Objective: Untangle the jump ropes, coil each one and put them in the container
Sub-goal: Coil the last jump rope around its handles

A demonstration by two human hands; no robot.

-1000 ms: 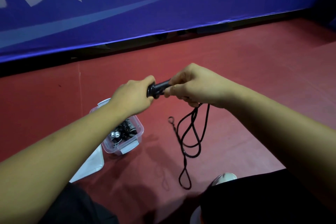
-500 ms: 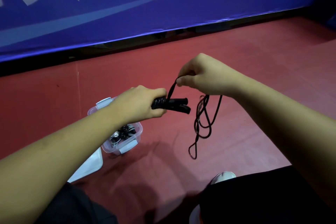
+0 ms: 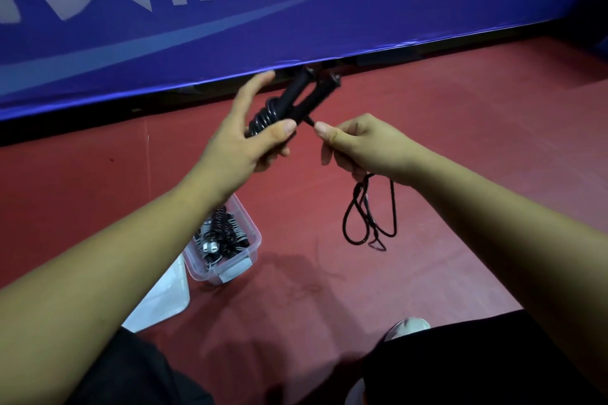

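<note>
My left hand point(image 3: 245, 138) grips the two black handles point(image 3: 304, 97) of a jump rope, held side by side and tilted up to the right, with several turns of black cord wound round their lower ends. My right hand point(image 3: 362, 146) pinches the cord just beside the handles. The loose cord point(image 3: 365, 219) hangs in loops below my right hand, above the red floor. A clear plastic container point(image 3: 245, 230) stands on the floor under my left forearm, with coiled ropes inside.
The container's white lid point(image 3: 164, 296) lies flat on the floor to its left. A blue banner wall point(image 3: 296, 20) runs across the back. My dark-clothed knees and a white shoe point(image 3: 406, 327) fill the bottom of the view.
My left hand has lifted the handles and turned them upright. More cord is wound round them. My right hand dropped to the handles' base, and the hanging loops are shorter.
</note>
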